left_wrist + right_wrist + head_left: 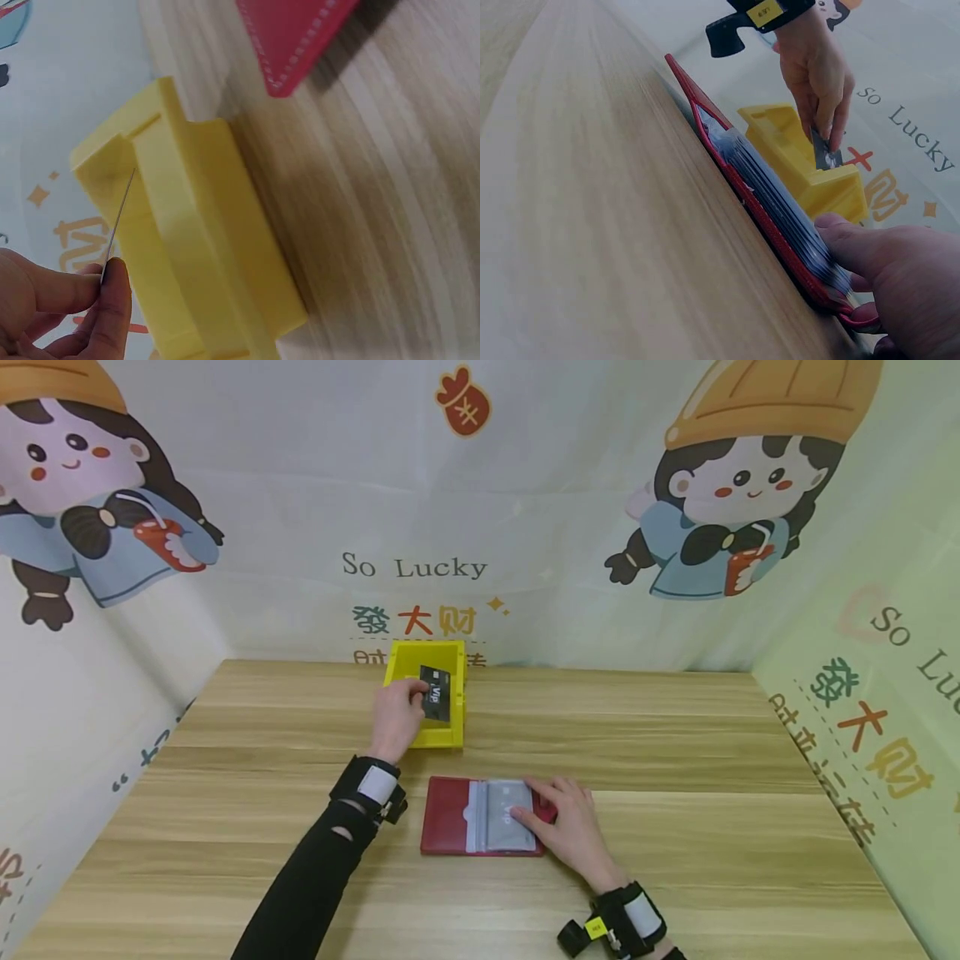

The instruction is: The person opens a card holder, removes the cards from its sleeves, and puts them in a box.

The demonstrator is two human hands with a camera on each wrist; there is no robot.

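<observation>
My left hand [395, 720] pinches a black card [436, 695] marked "Vip" between thumb and fingers. In the head view the card overlaps the yellow bin [427, 739]. Seen edge-on in the left wrist view, the card [118, 222] is a thin line at the bin's opening. A red card holder [446, 817] lies unfolded on the table, its clear plastic sleeves [510, 827] showing. My right hand [570, 827] grips the holder's right side. Its thumb [851, 241] lies on the stacked sleeves, while other fingers are at the red cover's edge, partly hidden.
The yellow bin stands near the back edge of the wooden table [637, 735], beyond the card holder. A printed cloth backdrop [555, 527] rises behind the table and along both sides. Each wrist wears a black strap with a small camera.
</observation>
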